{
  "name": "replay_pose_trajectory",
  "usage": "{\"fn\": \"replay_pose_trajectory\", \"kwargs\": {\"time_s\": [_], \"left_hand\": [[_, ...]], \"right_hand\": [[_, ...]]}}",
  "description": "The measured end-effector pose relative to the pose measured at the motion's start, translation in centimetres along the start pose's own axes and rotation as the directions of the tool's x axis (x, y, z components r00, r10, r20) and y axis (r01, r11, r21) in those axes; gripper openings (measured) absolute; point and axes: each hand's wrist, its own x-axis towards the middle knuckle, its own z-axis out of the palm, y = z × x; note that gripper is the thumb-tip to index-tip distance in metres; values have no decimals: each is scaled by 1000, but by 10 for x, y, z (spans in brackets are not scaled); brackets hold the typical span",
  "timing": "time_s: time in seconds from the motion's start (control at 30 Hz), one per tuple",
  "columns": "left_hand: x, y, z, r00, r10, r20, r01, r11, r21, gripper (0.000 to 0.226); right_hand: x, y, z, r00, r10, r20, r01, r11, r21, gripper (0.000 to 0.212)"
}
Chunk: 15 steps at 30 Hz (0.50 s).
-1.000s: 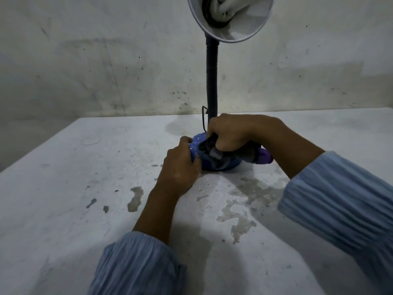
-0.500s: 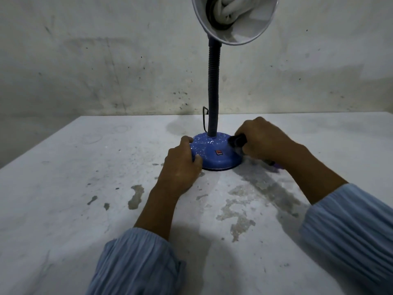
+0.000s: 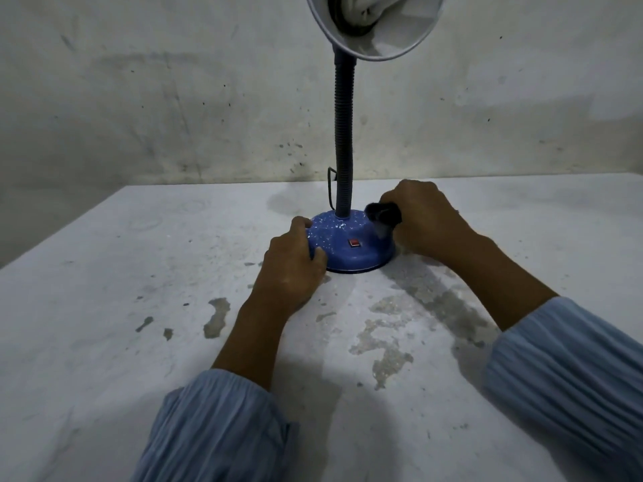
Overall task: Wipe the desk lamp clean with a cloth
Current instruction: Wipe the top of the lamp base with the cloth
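A blue desk lamp (image 3: 351,243) stands upright near the back of a stained white worktop (image 3: 104,307), its round base speckled with pale flecks and carrying a small red switch (image 3: 354,243) on the near side. A dark ribbed neck (image 3: 343,140) rises to a pale shade (image 3: 377,26) tilted toward the camera at the top edge of the view. The left hand (image 3: 290,267) curls against the base's left side, fingers closed around its rim. The right hand (image 3: 422,220) is clenched on a dark cloth (image 3: 382,213), pressing it to the base's right shoulder. A thin black cord (image 3: 330,189) runs behind the neck. Light blue sleeves (image 3: 215,429) cover both forearms, before a scuffed wall (image 3: 156,99).
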Motion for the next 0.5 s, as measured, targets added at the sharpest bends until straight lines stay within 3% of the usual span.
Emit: {"fn": "replay_pose_trajectory", "kwargs": {"time_s": [0.07,0.2,0.37,0.5], "left_hand": [[0,-1,0,1000,1,1,-1,1000,-2,43],[1,-1,0,1000,-7,8,7,1000,2,43],[2,-2,0,1000,-13,18,13,1000,4,44],[2,-2,1,1000,-17,13,17,999,27,45]], "right_hand": [[-2,-2,5,999,-32,-25,34,997,73,27],[-5,-9,10,987,-140,83,133,988,81,28],[0,-10,-23,936,-51,349,-7,987,163,17],[-1,-8,-7,996,-38,82,25,988,151,27]]}}
